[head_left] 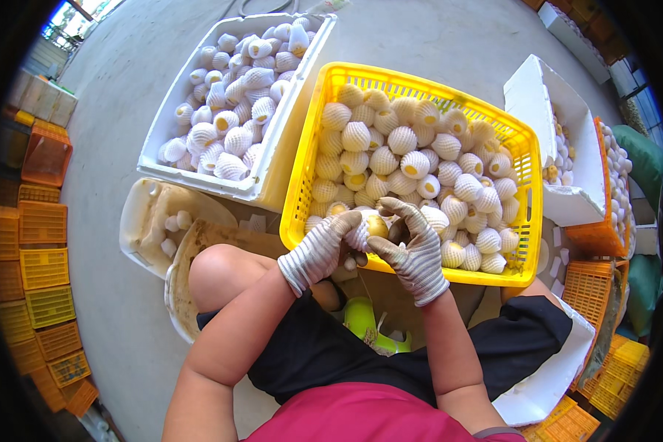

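In front of me, over the near rim of a yellow crate (529,258), both gloved hands meet at a round yellowish fruit (377,229) partly covered by a white foam net (357,236). My left hand (323,250) grips the netted side, its thumb on top and fingers curled below. At the bare side, my right hand (412,247) has bent fingers and thumb closed around the fruit's edge. Both gloves are pale knit with stained brownish fingers. Many similar fruits in foam nets (383,160) fill the crate, some showing yellow skin at the net openings.
A white foam box (254,184) full of netted fruit stands left of the crate. Nearer lie a dirty plastic container (136,221) and a basin (177,283). Another foam box (527,81) is at right. Stacked crates (43,225) line the left; a bright green object (359,317) sits between my legs.
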### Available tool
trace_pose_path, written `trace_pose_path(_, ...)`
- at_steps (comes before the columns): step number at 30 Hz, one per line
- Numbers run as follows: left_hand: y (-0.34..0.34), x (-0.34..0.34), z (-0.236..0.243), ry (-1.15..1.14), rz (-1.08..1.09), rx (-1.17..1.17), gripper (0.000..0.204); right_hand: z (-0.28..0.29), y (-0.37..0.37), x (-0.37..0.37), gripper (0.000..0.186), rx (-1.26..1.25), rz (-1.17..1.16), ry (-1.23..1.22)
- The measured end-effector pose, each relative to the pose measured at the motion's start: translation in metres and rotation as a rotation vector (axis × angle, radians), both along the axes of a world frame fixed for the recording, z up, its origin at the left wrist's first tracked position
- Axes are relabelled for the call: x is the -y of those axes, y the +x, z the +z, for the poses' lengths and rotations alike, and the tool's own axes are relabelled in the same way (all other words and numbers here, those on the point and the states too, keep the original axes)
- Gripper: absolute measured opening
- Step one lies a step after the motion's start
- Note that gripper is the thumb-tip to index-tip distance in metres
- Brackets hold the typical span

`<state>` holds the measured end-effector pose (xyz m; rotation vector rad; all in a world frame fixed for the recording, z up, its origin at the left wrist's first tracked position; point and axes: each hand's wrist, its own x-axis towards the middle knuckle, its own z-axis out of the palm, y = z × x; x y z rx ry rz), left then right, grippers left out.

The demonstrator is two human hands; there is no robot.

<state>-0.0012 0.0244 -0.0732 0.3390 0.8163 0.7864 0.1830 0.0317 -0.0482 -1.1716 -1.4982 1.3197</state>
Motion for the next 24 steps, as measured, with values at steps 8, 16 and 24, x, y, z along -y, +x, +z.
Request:
trace_pose_path(8,0.002,-0.002,-0.020,-0.115,0.030,-0.076,0.036,0.003,0.002,0.004,0.055,-0.001,-0.019,-0.103)
trace_pose_path(16,0.004,-0.005,-0.003,-0.087,0.016,-0.109,0.036,0.006,-0.005,0.009,0.048,0.031,-0.057,0.037)
trace_pose_path(24,0.022,0.004,-0.001,-0.148,0.009,-0.036,0.056,0.016,-0.012,0.014,0.057,0.249,-0.096,0.308)
